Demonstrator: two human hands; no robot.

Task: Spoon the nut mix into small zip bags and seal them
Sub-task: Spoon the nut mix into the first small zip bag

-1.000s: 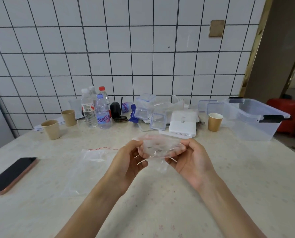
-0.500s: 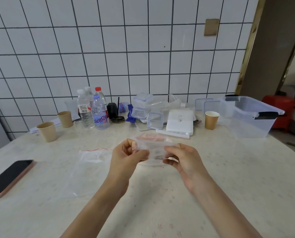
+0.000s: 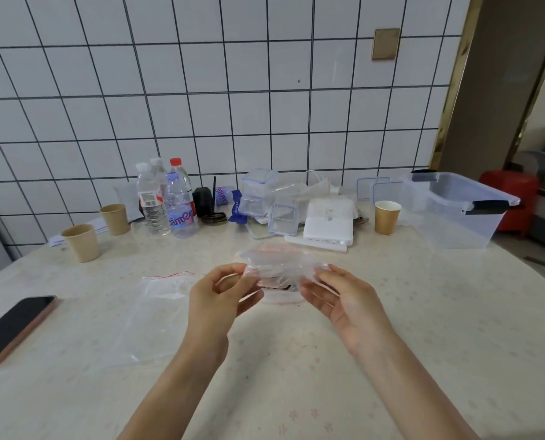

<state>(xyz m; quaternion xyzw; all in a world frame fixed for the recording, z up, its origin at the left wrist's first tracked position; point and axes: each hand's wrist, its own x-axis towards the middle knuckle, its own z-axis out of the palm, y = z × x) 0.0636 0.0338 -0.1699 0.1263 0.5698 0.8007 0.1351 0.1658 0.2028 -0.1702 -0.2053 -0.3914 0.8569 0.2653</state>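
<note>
Left hand (image 3: 218,300): fingers pinched the left end of the small zip bag (image 3: 280,265).
Right hand (image 3: 344,300): fingers curled round its right end.
Small zip bag: held up in the middle of the frame, above the worktop (image 3: 423,328).
Bigger bag (image 3: 156,312): flat, left of centre.
Phone (image 3: 14,328): far left edge.

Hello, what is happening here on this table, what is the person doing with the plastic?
A person holds a small clear zip bag above the table, the left hand pinching one end and the right hand the other. The bag's red zip strip faces up; whether it is sealed or holds anything cannot be told. A second clear bag lies flat on the table to the left, beside a phone. No spoon or nut mix is plainly visible.
</note>
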